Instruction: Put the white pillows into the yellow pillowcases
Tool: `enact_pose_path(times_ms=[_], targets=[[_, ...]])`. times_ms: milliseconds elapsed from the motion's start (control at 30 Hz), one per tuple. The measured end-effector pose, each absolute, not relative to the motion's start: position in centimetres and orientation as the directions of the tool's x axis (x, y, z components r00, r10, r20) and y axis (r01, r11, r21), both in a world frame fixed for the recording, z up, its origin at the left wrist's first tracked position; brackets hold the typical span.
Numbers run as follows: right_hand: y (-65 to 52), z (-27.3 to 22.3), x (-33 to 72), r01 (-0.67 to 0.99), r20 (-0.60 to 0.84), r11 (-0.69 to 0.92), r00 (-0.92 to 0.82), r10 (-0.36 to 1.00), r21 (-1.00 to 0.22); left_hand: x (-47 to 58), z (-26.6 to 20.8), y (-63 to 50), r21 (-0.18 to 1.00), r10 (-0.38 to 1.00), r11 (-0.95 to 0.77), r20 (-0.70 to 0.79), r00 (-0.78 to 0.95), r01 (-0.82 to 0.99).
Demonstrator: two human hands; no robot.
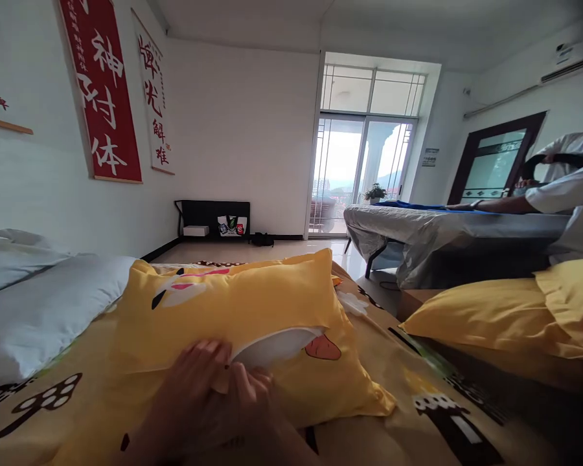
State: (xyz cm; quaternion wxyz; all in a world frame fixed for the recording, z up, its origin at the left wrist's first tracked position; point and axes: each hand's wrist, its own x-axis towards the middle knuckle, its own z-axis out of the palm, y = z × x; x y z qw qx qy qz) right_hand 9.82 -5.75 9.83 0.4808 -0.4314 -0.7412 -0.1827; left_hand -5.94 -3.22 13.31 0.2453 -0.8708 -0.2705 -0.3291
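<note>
At the far left lies a white padded duvet (pixel 34 304), bunched on the printed yellow bedsheet (pixel 418 395). In the middle, the yellow cartoon-print pillowcase (pixel 233 310) lies flat on the sheet with its white pillow insert (pixel 272 346) showing through the open edge. The left hand (pixel 194 388) rests on the case beside that opening, fingers curled over the cloth, and the right hand (pixel 247 388) pinches the edge of the opening, touching the left. A good approach would be to hold the hem taut and ease the insert's corner in evenly. To the right sits another plain yellow pillow (pixel 495 317); behind it a second person's arm (pixel 505 204) reaches across a grey-covered table (pixel 418 233). Both wrists are cut off at the bottom edge, and the fingertips blur together, so the exact grip is uncertain
</note>
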Motion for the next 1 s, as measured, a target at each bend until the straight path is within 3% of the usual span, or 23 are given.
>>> enact_pose_path(times_ms=[167, 300, 467, 733, 867, 1000], targets=[[-8.0, 10.7, 10.5, 0.815, 0.859, 0.579, -0.311, 0.406, 0.022, -6.4, 11.7, -3.3, -0.363, 0.09, -0.705, 0.806, 0.585, 0.609], [-8.5, 11.5, 10.6, 0.794, 0.858, 0.577, -0.422, 0.294, 0.192, -7.1, 11.2, -3.2, -0.365, 0.064, -0.706, 0.82, 0.568, 0.606], [-8.2, 11.8, 10.9, 0.84, 0.922, 0.532, -0.282, 0.265, 0.105, -7.4, 12.3, -3.8, -0.429, 0.084, -0.683, 0.758, 0.647, 0.591], [-8.0, 10.6, 14.0, 0.894, 0.939, 0.449, -0.16, 0.306, 0.006, -8.6, 12.3, -5.3, -0.48, 0.253, -0.628, 0.618, 0.744, 0.612], [-8.4, 8.9, 16.0, 0.921, 0.948, 0.39, -0.119, 0.294, -0.005, -9.4, 13.0, -5.9, -0.418, 0.288, -0.714, 0.556, 0.78, 0.561], [-9.7, 8.2, 17.4, 0.929, 0.947, 0.371, -0.114, 0.301, -0.007, -9.6, 14.6, -6.3, -0.245, 0.363, -0.834, 0.429, 0.827, 0.494]])
